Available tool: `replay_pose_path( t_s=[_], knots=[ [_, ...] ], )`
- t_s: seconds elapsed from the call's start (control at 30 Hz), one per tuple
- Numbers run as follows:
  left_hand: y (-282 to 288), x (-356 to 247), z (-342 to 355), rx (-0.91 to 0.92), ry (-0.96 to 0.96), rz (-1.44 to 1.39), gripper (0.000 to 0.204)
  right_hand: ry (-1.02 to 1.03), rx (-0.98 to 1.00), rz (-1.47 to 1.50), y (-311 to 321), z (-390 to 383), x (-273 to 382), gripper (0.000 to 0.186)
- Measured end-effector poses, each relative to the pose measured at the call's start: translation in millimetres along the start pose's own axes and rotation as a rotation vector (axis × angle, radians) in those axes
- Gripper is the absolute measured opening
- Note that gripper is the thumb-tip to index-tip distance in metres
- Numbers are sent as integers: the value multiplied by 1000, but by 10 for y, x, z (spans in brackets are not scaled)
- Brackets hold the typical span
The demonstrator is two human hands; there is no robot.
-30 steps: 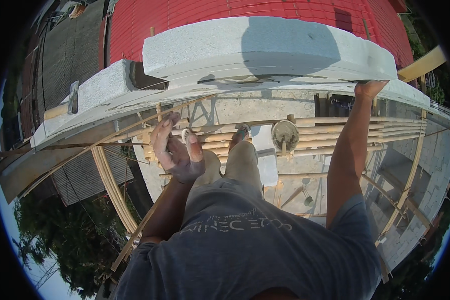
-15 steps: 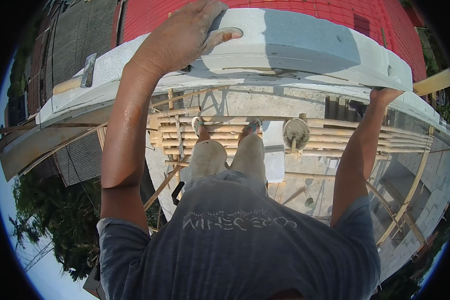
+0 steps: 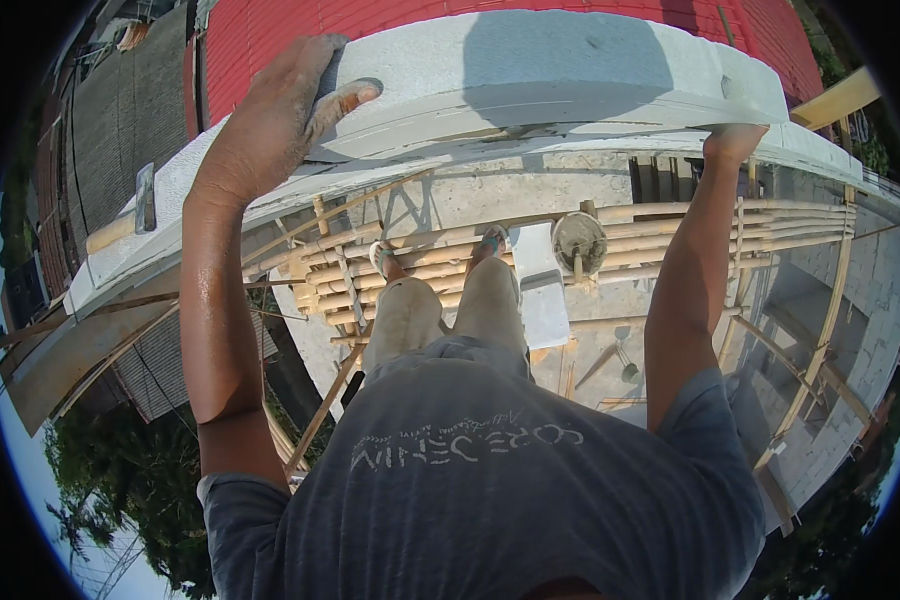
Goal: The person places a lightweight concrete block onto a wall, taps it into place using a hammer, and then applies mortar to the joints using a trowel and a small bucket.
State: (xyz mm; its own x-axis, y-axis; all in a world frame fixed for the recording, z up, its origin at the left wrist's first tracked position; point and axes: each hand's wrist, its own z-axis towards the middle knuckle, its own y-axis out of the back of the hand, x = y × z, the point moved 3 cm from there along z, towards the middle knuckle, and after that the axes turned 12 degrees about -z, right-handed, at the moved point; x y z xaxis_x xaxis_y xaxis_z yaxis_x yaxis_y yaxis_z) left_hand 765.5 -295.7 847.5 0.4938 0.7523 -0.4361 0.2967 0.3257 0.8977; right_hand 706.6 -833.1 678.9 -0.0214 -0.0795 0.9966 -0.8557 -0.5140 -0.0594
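A long white lightweight block (image 3: 560,65) sits along the top of the white wall (image 3: 809,143). My left hand (image 3: 270,125), dusty grey, grips the block's left part, fingers over its top and thumb on its near face. My right hand (image 3: 730,142) is closed round the lower edge at the block's right end. To the left, a tool with a metal head (image 3: 145,197) and a pale wooden handle (image 3: 110,233) lies on the wall's top.
Below, my feet in sandals stand on bamboo scaffold poles (image 3: 420,248), beside a bucket of grey mortar (image 3: 580,243) and a white slab (image 3: 542,305). A red tiled roof (image 3: 330,30) lies beyond the wall. A plank (image 3: 832,100) juts out at right.
My left hand has risen from near my legs onto the block and now grips it. My right hand has stayed on the block; the view has shifted slightly.
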Motion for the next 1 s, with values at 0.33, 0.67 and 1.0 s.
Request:
replay_pose_path(
  t_s=[0.33, 0.67, 1.0],
  knots=[
    [-27, 3, 9, 2, 27, -13, 71, -35, -34, 59, 53, 30, -127, 58],
    [-21, -89, -42, -17, 39, -71, 63, -56, 13, 91, 50, -21, -189, 63],
    [-29, -102, -30, -5, 70, -78, 63, -65, -9, 125, 69, 3, -224, 63]
  ],
)
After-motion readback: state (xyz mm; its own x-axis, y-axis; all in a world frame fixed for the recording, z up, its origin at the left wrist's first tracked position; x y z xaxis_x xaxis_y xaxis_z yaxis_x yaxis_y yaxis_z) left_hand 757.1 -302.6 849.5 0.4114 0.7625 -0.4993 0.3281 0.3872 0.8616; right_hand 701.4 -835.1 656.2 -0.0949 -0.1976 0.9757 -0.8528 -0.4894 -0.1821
